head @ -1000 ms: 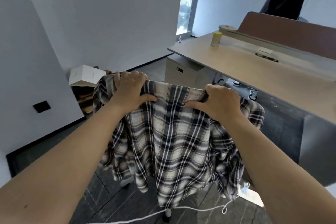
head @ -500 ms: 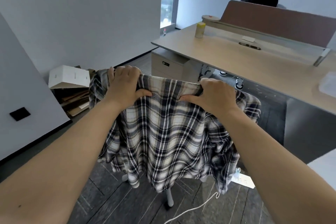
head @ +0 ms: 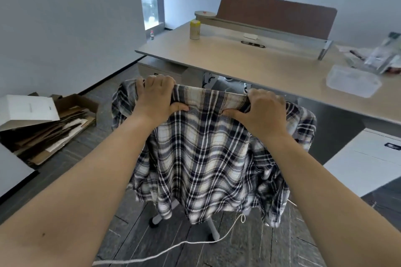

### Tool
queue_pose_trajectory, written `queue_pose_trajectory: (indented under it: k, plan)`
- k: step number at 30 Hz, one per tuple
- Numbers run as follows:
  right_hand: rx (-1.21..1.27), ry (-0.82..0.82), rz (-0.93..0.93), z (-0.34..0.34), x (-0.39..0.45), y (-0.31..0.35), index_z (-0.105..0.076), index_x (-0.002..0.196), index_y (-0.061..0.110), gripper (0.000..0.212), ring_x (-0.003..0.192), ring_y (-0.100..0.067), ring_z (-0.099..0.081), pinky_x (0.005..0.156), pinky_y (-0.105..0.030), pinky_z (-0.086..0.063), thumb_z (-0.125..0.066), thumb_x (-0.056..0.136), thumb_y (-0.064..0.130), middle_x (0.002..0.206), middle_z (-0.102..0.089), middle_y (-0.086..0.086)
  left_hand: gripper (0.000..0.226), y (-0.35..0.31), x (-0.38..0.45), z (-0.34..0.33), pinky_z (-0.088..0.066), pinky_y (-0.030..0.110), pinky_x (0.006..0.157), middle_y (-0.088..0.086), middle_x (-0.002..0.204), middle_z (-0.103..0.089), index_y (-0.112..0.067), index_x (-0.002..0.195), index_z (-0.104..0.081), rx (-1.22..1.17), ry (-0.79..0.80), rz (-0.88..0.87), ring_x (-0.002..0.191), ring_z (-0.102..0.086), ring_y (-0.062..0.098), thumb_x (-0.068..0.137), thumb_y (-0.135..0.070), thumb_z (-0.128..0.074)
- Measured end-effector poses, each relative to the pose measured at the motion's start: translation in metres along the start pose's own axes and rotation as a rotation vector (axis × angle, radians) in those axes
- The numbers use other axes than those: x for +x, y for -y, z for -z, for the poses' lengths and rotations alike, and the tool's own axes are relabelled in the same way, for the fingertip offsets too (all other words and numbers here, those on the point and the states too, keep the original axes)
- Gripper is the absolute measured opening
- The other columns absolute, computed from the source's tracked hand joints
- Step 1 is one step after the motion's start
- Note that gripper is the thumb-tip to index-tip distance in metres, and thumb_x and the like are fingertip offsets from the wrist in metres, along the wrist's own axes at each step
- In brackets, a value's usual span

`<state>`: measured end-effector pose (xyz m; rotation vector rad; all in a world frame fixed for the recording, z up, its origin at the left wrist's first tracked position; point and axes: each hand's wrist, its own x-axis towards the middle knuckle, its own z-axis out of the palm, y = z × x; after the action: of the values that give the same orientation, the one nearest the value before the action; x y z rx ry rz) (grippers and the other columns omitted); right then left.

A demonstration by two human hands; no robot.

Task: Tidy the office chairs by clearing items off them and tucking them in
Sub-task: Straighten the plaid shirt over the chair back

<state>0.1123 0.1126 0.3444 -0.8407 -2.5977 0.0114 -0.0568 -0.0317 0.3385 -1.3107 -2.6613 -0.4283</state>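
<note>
A black-and-white plaid shirt (head: 204,158) hangs over the back of an office chair and hides nearly all of it. Only the chair's white base legs (head: 211,228) and castors show below the hem. My left hand (head: 157,98) grips the top of the chair back through the shirt on the left. My right hand (head: 262,110) grips it the same way on the right. The chair stands just in front of the long beige desk (head: 249,65), facing it.
On the desk stand a yellow bottle (head: 194,29), a clear plastic box (head: 353,80) and a brown divider panel (head: 275,12). A white drawer unit (head: 366,156) sits at the right. Flattened cardboard (head: 50,128) lies on the floor at left. A white cord (head: 173,247) crosses the floor. A person stands behind the desk.
The chair, held by both hands, has turned and moved closer to the desk. The view has swung right, so more of the desk and the drawer unit now show.
</note>
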Motion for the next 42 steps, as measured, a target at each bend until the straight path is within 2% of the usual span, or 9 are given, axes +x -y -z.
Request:
queue_pose_trajectory:
  k: [3,5,9,13,16,21,25,31,42]
  plan:
    - [0.066,0.015,-0.098,-0.001,0.000,-0.011,-0.048,0.092,0.011,0.058,0.109,-0.028,-0.047,0.099,-0.039,-0.027,-0.054,0.071,0.065,0.097,-0.052,-0.009,0.066,-0.012,0.014,-0.004,-0.013,0.056,0.113,0.017,0.130,-0.045,-0.003,0.121,-0.041,0.009,0.026,-0.028,0.128,-0.031,0.035,0.077,-0.049,-0.057]
    - [0.155,-0.004,-0.123,-0.002,0.002,-0.017,-0.043,0.086,0.013,0.052,0.109,-0.027,-0.044,0.098,-0.038,-0.023,-0.059,0.070,0.060,0.092,-0.045,-0.003,0.065,-0.017,0.024,-0.006,-0.009,0.060,0.113,0.015,0.133,-0.043,-0.005,0.121,-0.040,-0.004,0.046,-0.030,0.131,-0.028,0.033,0.077,-0.050,-0.056]
    - [0.218,-0.037,-0.171,-0.006,0.017,-0.027,-0.054,0.095,0.007,0.059,0.104,-0.024,-0.043,0.094,-0.034,-0.021,-0.063,0.068,0.058,0.092,-0.048,-0.002,0.064,-0.026,0.045,-0.007,-0.008,0.065,0.109,0.012,0.136,-0.040,-0.007,0.123,-0.039,-0.027,0.079,-0.027,0.134,-0.025,0.028,0.078,-0.049,-0.055]
    - [0.208,-0.047,-0.201,-0.010,0.033,-0.040,-0.037,0.067,0.017,0.049,0.087,-0.016,-0.032,0.085,-0.033,-0.022,-0.064,0.067,0.058,0.068,-0.034,0.008,0.064,-0.032,0.066,-0.013,-0.010,0.066,0.107,0.013,0.136,-0.040,-0.006,0.123,-0.039,-0.060,0.078,-0.048,0.132,-0.025,0.029,0.077,-0.047,-0.058]
    - [0.204,-0.036,-0.200,-0.012,0.046,-0.049,-0.020,0.058,0.025,0.055,0.085,-0.016,-0.032,0.079,-0.030,-0.015,-0.063,0.067,0.058,0.064,-0.025,0.013,0.064,-0.035,0.085,-0.020,-0.013,0.066,0.108,0.013,0.135,-0.041,-0.006,0.121,-0.040,-0.077,0.083,-0.059,0.131,-0.026,0.030,0.077,-0.047,-0.059]
    - [0.178,-0.039,-0.213,-0.028,0.079,-0.071,-0.034,0.067,0.016,0.052,0.084,-0.018,-0.033,0.079,-0.031,-0.016,-0.061,0.069,0.059,0.065,-0.029,0.008,0.064,-0.041,0.126,-0.036,-0.015,0.065,0.109,0.014,0.134,-0.041,-0.005,0.122,-0.039,-0.079,0.087,-0.071,0.131,-0.026,0.030,0.077,-0.046,-0.059]
    - [0.159,-0.043,-0.215,-0.041,0.118,-0.092,-0.020,0.057,0.024,0.056,0.083,-0.018,-0.033,0.078,-0.031,-0.017,-0.061,0.070,0.060,0.064,-0.024,0.011,0.064,-0.047,0.172,-0.051,-0.018,0.064,0.108,0.016,0.133,-0.042,-0.004,0.122,-0.040,-0.096,0.070,-0.083,0.129,-0.027,0.032,0.077,-0.044,-0.061]
    - [0.135,-0.038,-0.211,-0.065,0.178,-0.127,-0.037,0.078,0.013,0.051,0.085,-0.019,-0.033,0.083,-0.036,-0.024,-0.059,0.073,0.058,0.084,-0.041,-0.002,0.064,-0.057,0.239,-0.073,-0.018,0.060,0.107,0.015,0.134,-0.041,-0.005,0.124,-0.039,-0.087,0.062,-0.074,0.130,-0.027,0.031,0.077,-0.043,-0.061]
    - [0.072,-0.047,-0.261,-0.099,0.274,-0.168,-0.038,0.081,0.013,0.046,0.085,-0.019,-0.034,0.078,-0.031,-0.018,-0.059,0.076,0.054,0.085,-0.042,-0.003,0.056,-0.059,0.353,-0.109,-0.023,0.064,0.105,0.019,0.126,-0.042,-0.002,0.116,-0.042,-0.162,0.048,-0.145,0.123,-0.029,0.035,0.077,-0.035,-0.064]
